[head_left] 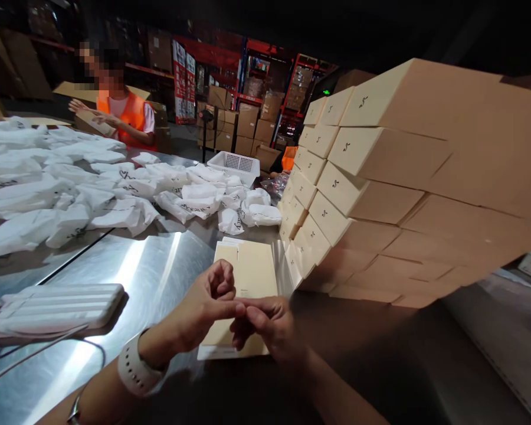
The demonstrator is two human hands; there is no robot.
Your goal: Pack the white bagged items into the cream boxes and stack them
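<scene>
steel table (150,277): both hands, left (206,304) and right (269,327), loosely curled, fingertips touching above flat cards (248,271).

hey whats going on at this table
A person's left hand and right hand meet fingertip to fingertip just above a stack of flat cream cardboard blanks on the steel table. Folded boxes are stacked high at the right. White bags cover the far side, where a co-worker in an orange vest handles cardboard.

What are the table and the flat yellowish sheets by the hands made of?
The table looks like brushed steel: grey, shiny, with bright streaks of reflected light. The flat sheets look like matte cardboard, probably unfolded boxes: pale tan, stiff, with no shine.
</scene>
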